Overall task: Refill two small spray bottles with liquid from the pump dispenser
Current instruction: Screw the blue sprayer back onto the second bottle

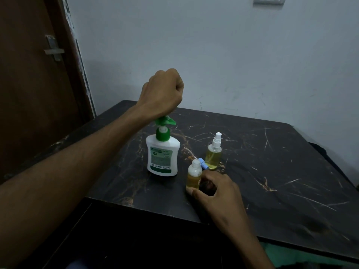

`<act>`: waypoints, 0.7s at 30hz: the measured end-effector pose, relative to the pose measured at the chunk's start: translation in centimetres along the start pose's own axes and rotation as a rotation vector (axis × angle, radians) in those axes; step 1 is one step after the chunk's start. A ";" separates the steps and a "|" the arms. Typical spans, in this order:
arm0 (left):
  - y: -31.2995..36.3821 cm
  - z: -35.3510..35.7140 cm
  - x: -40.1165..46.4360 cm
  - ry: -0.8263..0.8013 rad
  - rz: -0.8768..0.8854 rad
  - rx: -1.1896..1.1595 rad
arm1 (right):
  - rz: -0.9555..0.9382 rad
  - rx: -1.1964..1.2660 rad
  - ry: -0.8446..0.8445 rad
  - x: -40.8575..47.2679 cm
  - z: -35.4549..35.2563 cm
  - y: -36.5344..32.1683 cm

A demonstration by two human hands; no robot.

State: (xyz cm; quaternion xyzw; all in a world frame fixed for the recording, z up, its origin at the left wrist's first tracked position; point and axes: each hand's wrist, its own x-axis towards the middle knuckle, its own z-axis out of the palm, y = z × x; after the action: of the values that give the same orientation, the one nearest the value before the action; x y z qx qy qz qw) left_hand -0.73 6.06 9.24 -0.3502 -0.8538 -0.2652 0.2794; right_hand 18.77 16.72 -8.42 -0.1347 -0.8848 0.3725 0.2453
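Observation:
A white pump dispenser with a green pump head stands on the dark marbled table. My left hand is a closed fist right above the pump head, its underside on or just over the pump; nothing shows inside the fist. To the right, a small uncapped bottle of yellow liquid stands near the table's front edge, and my right hand grips its lower part. A blue spray head lies just behind it. A second spray bottle, yellow-filled with a white sprayer on, stands further back.
A brown door with a metal latch is at the left. A pale wall rises behind the table. The table's front edge runs under my right forearm, with dark floor below.

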 end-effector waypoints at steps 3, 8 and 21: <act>0.0 -0.2 0.1 0.003 -0.008 -0.006 | 0.010 -0.018 -0.010 0.0 0.0 -0.1; 0.0 -0.1 0.1 0.010 -0.010 -0.013 | 0.029 -0.038 -0.018 0.1 0.2 0.1; -0.3 -0.4 -0.4 -0.004 -0.018 -0.013 | 0.050 -0.036 -0.018 -0.1 0.0 -0.2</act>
State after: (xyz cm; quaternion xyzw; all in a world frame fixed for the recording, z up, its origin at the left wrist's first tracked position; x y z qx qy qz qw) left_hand -0.55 5.48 9.13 -0.3448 -0.8558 -0.2725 0.2730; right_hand 18.85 16.58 -8.29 -0.1577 -0.8898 0.3638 0.2258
